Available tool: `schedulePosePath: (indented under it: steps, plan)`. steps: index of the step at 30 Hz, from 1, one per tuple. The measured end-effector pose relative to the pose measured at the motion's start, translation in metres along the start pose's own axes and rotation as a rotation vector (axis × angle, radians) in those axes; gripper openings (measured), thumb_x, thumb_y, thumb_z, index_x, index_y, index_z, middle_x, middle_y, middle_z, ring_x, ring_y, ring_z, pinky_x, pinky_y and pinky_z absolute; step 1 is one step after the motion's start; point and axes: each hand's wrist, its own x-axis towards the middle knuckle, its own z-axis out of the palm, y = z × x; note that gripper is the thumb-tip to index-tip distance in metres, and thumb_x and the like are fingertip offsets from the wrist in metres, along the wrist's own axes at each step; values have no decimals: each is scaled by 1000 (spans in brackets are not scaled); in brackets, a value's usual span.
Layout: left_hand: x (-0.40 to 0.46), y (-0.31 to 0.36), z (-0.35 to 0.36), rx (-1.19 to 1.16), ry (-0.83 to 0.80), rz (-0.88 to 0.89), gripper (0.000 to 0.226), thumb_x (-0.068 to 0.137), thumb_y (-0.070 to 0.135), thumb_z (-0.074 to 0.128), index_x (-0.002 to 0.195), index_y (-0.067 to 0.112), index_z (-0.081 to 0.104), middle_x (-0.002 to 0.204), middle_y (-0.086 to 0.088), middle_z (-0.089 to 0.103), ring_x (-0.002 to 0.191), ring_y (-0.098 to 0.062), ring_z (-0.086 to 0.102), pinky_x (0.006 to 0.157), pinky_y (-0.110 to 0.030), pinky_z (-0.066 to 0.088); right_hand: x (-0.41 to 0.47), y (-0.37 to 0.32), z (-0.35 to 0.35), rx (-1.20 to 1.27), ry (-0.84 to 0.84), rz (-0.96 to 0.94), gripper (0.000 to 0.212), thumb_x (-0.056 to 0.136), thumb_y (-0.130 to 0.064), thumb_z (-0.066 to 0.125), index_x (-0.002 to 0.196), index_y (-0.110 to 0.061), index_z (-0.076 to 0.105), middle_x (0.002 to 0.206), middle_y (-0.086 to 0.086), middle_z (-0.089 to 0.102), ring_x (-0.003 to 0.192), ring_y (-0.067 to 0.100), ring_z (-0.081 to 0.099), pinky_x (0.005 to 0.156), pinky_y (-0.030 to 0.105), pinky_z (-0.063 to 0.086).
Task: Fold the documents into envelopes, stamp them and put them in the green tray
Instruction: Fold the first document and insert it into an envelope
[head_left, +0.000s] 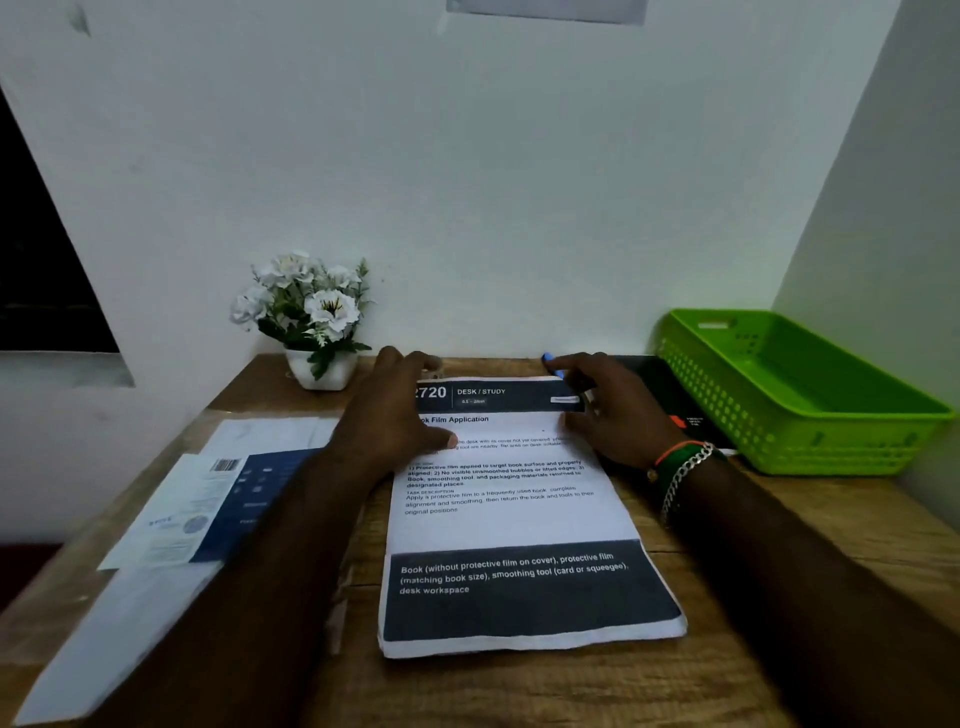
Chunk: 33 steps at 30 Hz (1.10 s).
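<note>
White printed document (514, 519) lies flat at the centre of the wooden desk (779, 649). Left hand (395, 415) and right hand (613, 410), fingers spread, press its far end. Uneven lifting risks a skewed fold. Green tray (800, 415), at right, appears empty; envelopes (208, 509) lie left.

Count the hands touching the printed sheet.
2: the left hand on the sheet's upper left, the right hand at its upper right corner.

head view, forward-down, near wooden desk (519, 686)
</note>
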Motion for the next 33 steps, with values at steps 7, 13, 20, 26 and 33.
schedulePosePath:
  steps: [7,13,20,26,33]
  plan:
    - [1,19,-27,-170,56,-45,81,74,97,40,66,22,70,61,2,68,58,-15,65,71,-43,57,2,-21,-21,251,255,-61,29,89,-35,64,69,-15,69,65,4,68,61,16,60,60,31,44]
    - [-9,29,-9,80,-117,18,32,81,60,73,72,30,67,72,13,60,73,-7,58,67,-30,45,-5,-46,-15,-57,152,-85,29,92,-35,66,64,-27,64,57,-13,61,58,1,58,60,29,45]
    - [-16,25,23,92,-247,3,42,84,44,79,121,29,65,103,9,61,91,-6,57,79,-25,43,-24,-67,27,-343,-307,-124,33,98,-27,54,128,-27,67,122,0,73,110,20,67,96,35,53]
    - [-14,23,24,66,-237,-38,44,80,45,82,119,27,71,101,10,64,86,0,56,69,-17,38,-20,-62,15,-575,-439,-36,30,100,-26,47,121,-22,68,118,6,71,111,30,66,93,36,54]
    - [-16,28,23,131,-241,-31,48,82,49,79,122,26,71,121,4,66,110,-10,58,95,-25,45,-15,-54,-5,-593,-405,138,28,93,-38,59,117,-33,74,122,0,72,112,28,67,97,35,53]
